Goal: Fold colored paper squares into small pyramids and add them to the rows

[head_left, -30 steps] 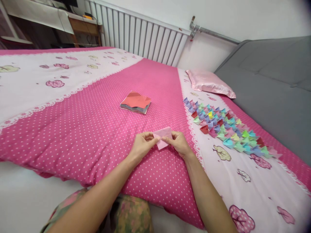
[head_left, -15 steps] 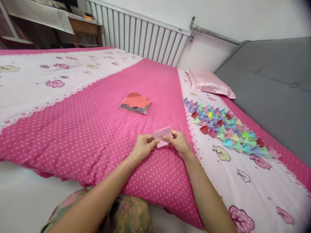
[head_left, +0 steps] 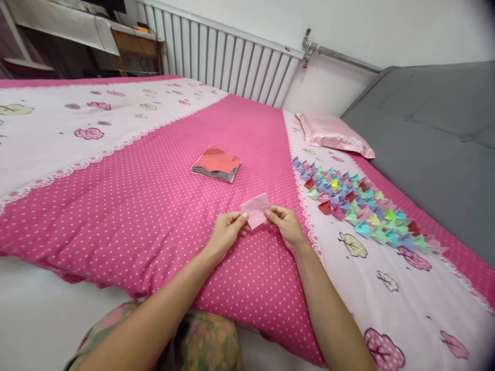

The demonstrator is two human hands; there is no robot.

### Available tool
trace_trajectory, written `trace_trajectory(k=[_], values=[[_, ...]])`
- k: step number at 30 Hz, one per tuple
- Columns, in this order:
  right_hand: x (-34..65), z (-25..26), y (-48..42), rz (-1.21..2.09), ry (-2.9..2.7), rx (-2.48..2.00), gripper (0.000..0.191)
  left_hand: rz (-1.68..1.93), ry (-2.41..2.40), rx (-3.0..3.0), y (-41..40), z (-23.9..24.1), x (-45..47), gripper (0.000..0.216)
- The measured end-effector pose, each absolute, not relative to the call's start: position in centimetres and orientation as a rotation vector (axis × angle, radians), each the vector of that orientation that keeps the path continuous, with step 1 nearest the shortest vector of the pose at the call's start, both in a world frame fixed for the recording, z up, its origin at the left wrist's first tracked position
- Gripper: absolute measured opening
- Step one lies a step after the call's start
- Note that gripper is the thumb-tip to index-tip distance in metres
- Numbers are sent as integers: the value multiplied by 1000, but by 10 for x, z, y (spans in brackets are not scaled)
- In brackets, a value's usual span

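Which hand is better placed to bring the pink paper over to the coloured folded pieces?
Probably the right hand. It pinches the pink paper and lies on the side of the coloured folded pieces; the left hand, also pinching it, would have to cross over the right.

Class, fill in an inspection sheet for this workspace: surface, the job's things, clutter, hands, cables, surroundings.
Surface: pink dotted bedspread with white tree-print panels.
Job's things: pink paper, partly folded, held over the bedspread; stack of paper squares farther away, red sheet on top; folded paper pieces in many colours, laid in rows to the right.
Clutter: pink pillow beyond the folded paper pieces.
Hands: left hand and right hand each pinch one side of the pink paper.
Cables: what look like thin wires by the wooden desk, far left.
Surroundings: white radiator, metal pipe, grey sofa on the right.
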State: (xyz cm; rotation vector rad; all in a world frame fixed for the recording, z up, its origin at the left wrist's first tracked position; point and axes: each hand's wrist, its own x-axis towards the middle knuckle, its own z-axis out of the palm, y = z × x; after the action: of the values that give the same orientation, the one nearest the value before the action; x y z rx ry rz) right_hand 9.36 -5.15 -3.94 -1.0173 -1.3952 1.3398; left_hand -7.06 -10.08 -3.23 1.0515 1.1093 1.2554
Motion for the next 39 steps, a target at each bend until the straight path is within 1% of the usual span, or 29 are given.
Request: trace_trajectory(k=[2,5,7,9,13,16,20,25,28,30,34,37,39], values=[[93,-40,-51,1304,-1428,-973,33,1249,1120,1054,-101,-32,-71,29],[93,-39,-51,1201,-1491,-899,56,1246,1146,1067,-101,-33,-70,29],[93,-38,-51,1121,-1546,-876,62,1249,1150,1065,-101,-35,-70,30],[94,-38,-50,1061,-1590,-865,59,1253,1146,1075,-100,-36,-70,31],[95,-40,-50,952,-1611,-854,45,1245,1158,1153,-101,-38,-70,31],[95,-40,-50,927,-1601,-832,39,1250,1174,1226,-101,-40,-71,32],[95,-36,-51,902,-1650,-819,26,1265,1183,1222,-100,-40,-70,32],[94,-33,-53,794,-1728,-875,10,1258,1039,1128,-105,-29,-70,26],[95,-33,-54,761,-1697,-866,7,1239,927,1047,-108,-22,-72,35],[95,-32,-56,744,-1673,-847,8,1215,831,964,-110,-20,-74,36],[94,-30,-59,709,-1688,-849,7,1176,646,667,-110,-21,-72,29],[92,-28,-61,697,-1727,-853,7,1259,701,451,-107,-22,-68,20],[92,-27,-61,689,-1744,-845,8,1315,727,363,-105,-21,-67,21]])
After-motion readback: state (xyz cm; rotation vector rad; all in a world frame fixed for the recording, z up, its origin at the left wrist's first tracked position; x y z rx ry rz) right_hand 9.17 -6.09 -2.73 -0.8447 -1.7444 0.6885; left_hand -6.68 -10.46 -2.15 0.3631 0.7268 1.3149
